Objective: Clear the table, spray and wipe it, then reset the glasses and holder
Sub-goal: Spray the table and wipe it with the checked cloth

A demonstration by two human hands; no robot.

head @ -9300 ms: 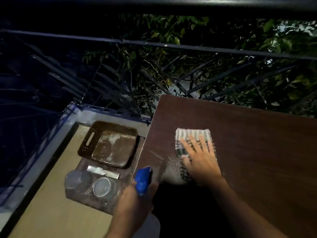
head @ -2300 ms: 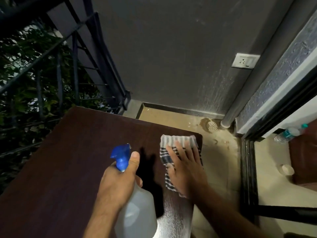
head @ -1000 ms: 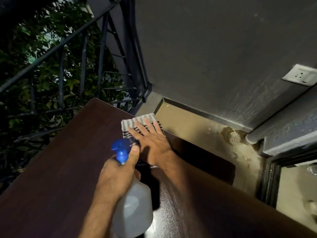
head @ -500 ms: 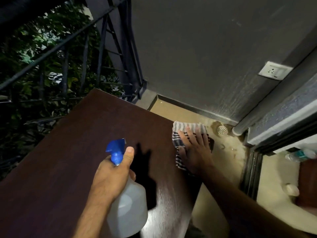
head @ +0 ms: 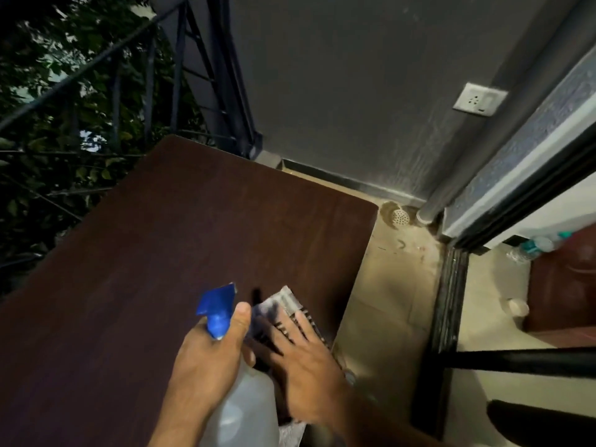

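Note:
The dark brown table (head: 180,240) fills the left and middle of the head view, its top bare. My left hand (head: 209,359) grips a translucent spray bottle (head: 245,411) by the neck, thumb lying along its blue nozzle head (head: 217,306), held above the table's near part. Just to its right, my right hand (head: 309,356) lies flat with straight fingers on a striped cloth (head: 287,303) near the table's right edge. Motion blurs the hand and cloth. No glasses or holder are in view.
A dark metal railing (head: 196,69) with foliage behind runs along the table's far left. A grey wall with a white socket (head: 479,99) stands beyond. The beige floor (head: 387,285) with a drain (head: 400,216) lies right of the table, then a black door track (head: 448,301).
My right hand has dragged the cloth from the table's far right corner back toward me, close beside the bottle. My left hand still holds the bottle in about the same place.

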